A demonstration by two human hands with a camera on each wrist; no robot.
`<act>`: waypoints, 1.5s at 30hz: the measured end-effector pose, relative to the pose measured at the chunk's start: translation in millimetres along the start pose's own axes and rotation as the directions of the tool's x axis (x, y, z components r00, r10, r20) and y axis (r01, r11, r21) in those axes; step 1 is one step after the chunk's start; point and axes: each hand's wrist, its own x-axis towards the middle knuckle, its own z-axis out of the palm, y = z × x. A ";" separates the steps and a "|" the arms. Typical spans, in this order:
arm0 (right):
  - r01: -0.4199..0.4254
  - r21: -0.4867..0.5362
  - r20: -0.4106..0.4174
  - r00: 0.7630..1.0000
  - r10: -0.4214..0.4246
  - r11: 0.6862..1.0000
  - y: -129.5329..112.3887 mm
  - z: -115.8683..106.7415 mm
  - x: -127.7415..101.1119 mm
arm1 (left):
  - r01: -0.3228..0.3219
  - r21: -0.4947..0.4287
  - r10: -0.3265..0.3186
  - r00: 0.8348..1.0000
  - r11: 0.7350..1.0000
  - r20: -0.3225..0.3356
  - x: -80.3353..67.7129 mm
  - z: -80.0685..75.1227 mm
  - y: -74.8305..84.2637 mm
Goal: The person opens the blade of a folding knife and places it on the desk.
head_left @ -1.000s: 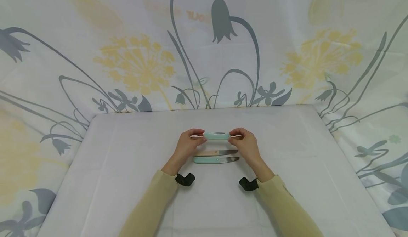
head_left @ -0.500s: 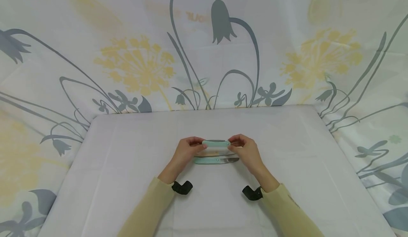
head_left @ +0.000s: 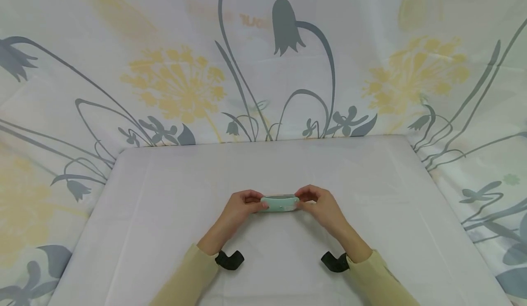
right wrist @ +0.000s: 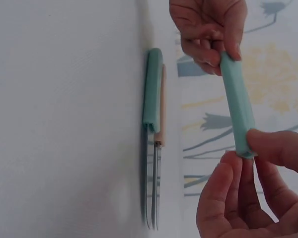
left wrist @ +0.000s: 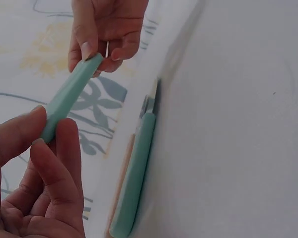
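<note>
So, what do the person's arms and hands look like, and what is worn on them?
Both arms wear long, pale yellow-beige sleeves that end at the wrists. A black wrist mount sits at each cuff, one by the left hand and one by the right hand. The hands are bare: no gloves, rings or watch show.

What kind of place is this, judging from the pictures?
Probably a staged recording setup, not a working kitchen: a table under a plain white cloth, a floral curtain hung behind and around it, and two small knives lying side by side as the only other things.
</note>
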 end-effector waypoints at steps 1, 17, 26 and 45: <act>-0.001 0.001 0.019 1.000 0.001 1.000 0.6 -0.3 -1.9 | -0.001 -0.003 0.001 1.000 1.000 0.004 -2.7 0.4 -1.4; 0.045 0.021 0.231 0.972 -0.049 0.999 4.5 15.0 -15.7 | 0.019 -0.039 -0.016 0.997 0.999 0.075 -30.8 13.2 -15.9; 0.053 0.016 0.263 0.963 -0.055 0.998 0.3 26.9 -16.3 | 0.009 -0.073 -0.004 0.997 0.997 0.078 -35.7 17.3 -15.9; 0.051 -0.010 0.122 0.991 -0.050 0.999 -4.6 41.5 -15.9 | -0.014 -0.058 0.017 0.998 0.998 0.061 -32.9 14.4 -17.1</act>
